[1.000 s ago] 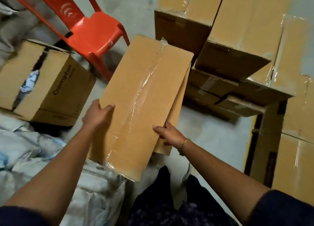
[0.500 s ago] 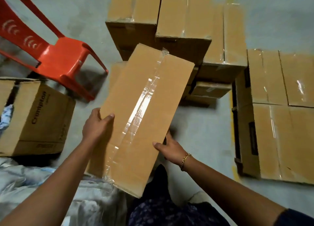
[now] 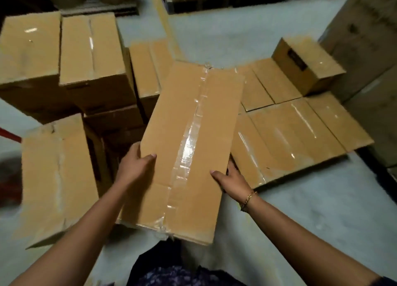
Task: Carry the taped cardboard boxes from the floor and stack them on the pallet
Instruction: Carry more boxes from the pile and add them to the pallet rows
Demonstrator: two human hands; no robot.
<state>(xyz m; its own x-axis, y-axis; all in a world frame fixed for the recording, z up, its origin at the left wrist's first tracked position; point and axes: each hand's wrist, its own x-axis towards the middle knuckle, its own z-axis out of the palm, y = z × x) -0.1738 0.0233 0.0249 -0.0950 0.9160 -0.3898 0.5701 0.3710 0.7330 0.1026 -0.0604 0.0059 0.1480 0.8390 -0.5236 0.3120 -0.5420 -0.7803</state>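
So, you're holding a long taped cardboard box (image 3: 189, 148) up in the middle of the frame, with its length running away from you and the far end leaning a bit to the right. Your left hand (image 3: 134, 167) is gripping the left long edge, thumb lying over the top face and fingers curling underneath out of sight. Your right hand (image 3: 233, 183) is clamping the right long edge the same way, thumb on top and the rest tucked below, and a gold bracelet (image 3: 249, 199) is sitting on that wrist. A wide strip of clear tape (image 3: 190, 141) is running down the top seam, catching glare and crinkling loose at the near end.

On the right side of the frame, a flat layer of taped boxes (image 3: 296, 135) is lying low, packed edge to edge. The carried box is overlapping that layer in the picture, but I can't tell if they're touching. A smaller box (image 3: 309, 64) is sitting on top of the layer at its far corner.

In the upper left, taller boxes (image 3: 90, 49) are standing pressed together. Another box (image 3: 55, 178) is showing blurry at lower left. Pale grey floor (image 3: 311, 210) is filling the lower right.
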